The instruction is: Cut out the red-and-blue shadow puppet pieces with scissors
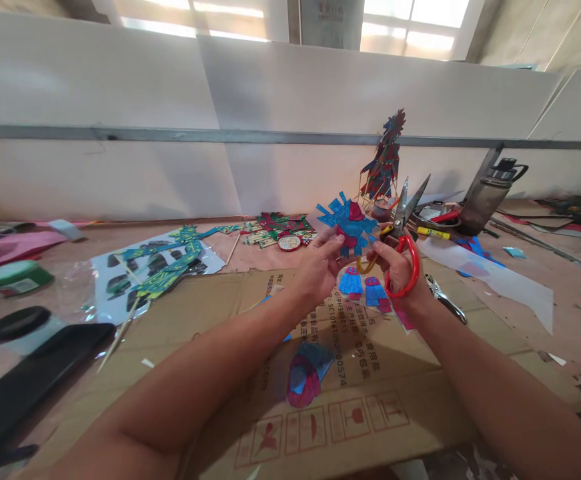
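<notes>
My left hand [320, 265] pinches a blue and red painted cut-out piece [349, 223] and holds it up above the cardboard. My right hand [399, 270] grips red-handled scissors [404, 230] whose blades stand open beside the piece's right edge; its fingertips also touch the piece. Below the hands, two small blue and red cut-outs [365, 289] lie on the flattened cardboard box [250, 313]. A larger red and blue cut-out [306, 373] lies nearer to me.
A green and blue puppet on sticks [170, 263] lies at left over a printed sheet. A finished puppet [386, 160] stands against the white wall. A metal flask [487, 190], tools, a green-lidded jar [15, 277], a black flat object [30, 380] and pliers [445, 300] surround the cardboard.
</notes>
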Available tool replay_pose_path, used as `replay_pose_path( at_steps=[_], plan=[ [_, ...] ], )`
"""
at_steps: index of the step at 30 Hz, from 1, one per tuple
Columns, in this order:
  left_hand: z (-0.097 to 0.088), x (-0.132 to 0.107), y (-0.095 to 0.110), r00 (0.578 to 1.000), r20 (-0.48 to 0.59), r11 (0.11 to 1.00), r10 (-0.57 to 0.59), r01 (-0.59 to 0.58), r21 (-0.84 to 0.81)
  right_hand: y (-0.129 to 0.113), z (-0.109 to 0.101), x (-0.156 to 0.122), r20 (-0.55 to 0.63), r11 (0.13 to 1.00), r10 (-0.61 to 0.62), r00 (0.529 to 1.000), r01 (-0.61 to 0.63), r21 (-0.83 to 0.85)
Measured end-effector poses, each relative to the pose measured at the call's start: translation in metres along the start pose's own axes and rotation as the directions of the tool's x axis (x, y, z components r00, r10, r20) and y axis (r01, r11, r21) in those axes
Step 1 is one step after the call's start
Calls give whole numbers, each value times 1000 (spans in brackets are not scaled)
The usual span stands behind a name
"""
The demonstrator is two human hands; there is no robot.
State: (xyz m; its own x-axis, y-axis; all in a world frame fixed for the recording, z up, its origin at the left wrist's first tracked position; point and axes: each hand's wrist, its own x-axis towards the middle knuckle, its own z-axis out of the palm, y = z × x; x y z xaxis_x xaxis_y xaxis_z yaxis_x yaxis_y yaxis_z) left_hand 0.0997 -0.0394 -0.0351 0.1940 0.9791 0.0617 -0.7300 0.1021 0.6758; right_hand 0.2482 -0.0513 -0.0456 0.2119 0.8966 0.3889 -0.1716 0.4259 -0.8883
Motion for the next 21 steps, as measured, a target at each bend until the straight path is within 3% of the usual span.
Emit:
replay_pose_path(
  at_steps=[4,7,11,17,21],
  plan=[
    [-12,9,8,1000,-21,994,-8,11,110,-1,-5,4,-5,1000,4,1000,-4,-20],
    [-20,16,10,998,4,978,-66,64,201,0,-7,6,-19,997,48,999,-47,54],
    [-26,21,7,989,46,969,-141,129,210,2,-9,11,-23,992,79,997,-76,103],
    [-38,22,29,960,142,936,-243,193,294,1,-21,21,110,993,54,992,-65,94],
    [-45,28,48,949,200,890,-243,137,435,5,-27,24,176,997,63,982,-68,23]
  ],
)
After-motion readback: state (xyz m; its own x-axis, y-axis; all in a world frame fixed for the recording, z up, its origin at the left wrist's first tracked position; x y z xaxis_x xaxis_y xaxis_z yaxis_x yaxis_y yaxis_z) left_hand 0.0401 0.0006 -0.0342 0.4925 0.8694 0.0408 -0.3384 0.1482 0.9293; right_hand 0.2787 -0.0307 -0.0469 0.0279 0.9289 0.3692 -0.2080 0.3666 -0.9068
